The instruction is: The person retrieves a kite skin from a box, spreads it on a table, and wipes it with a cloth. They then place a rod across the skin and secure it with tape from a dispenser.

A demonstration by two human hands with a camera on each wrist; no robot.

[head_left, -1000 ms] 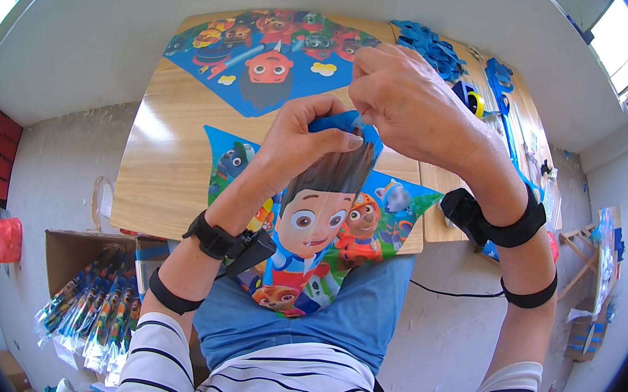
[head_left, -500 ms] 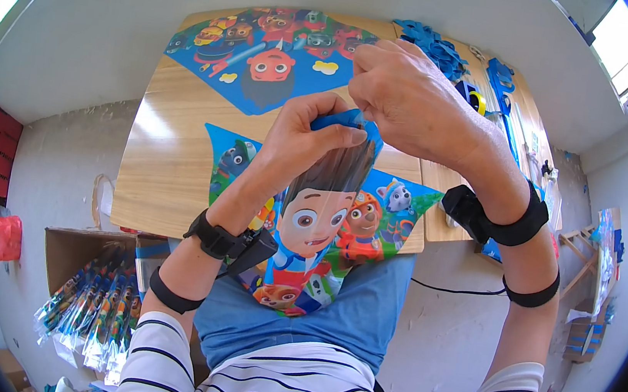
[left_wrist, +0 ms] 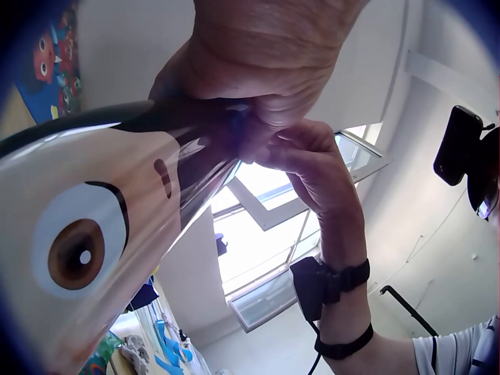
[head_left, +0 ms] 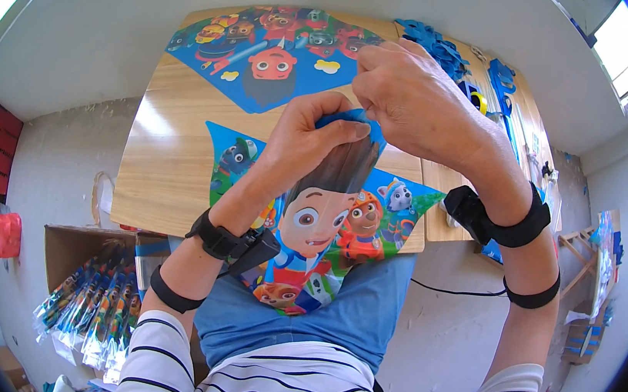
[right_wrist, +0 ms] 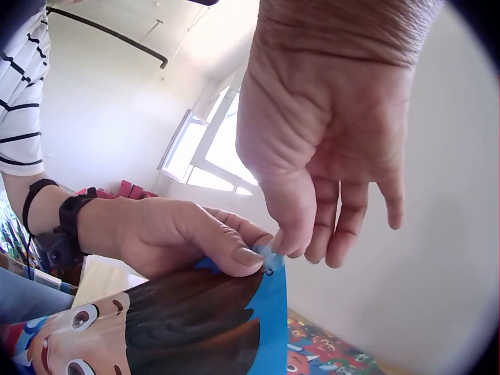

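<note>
A cartoon-printed plastic kite (head_left: 310, 227) drapes from both hands over the table edge onto the person's lap, a boy's face down its middle. My left hand (head_left: 307, 135) pinches its blue top corner, thumb lying flat on the printed side. Close against that thumb, my right hand (head_left: 417, 103) pinches a small translucent piece (right_wrist: 271, 260) at the very tip of the kite, between thumb and forefinger. The other right fingers hang downward in the right wrist view. From the left wrist view, the fingertips are partly hidden behind the left hand.
A second printed kite (head_left: 258, 73) lies flat at the back of the wooden table (head_left: 166, 171). Blue strips (head_left: 431, 48) are heaped at the back right, near a yellow-and-black tape roll (head_left: 472, 98). On the left stands a cardboard box (head_left: 72, 246) of wrapped kites.
Both hands stay at the kite's top corner with only slight shifts of position. The kite hangs much as before.
</note>
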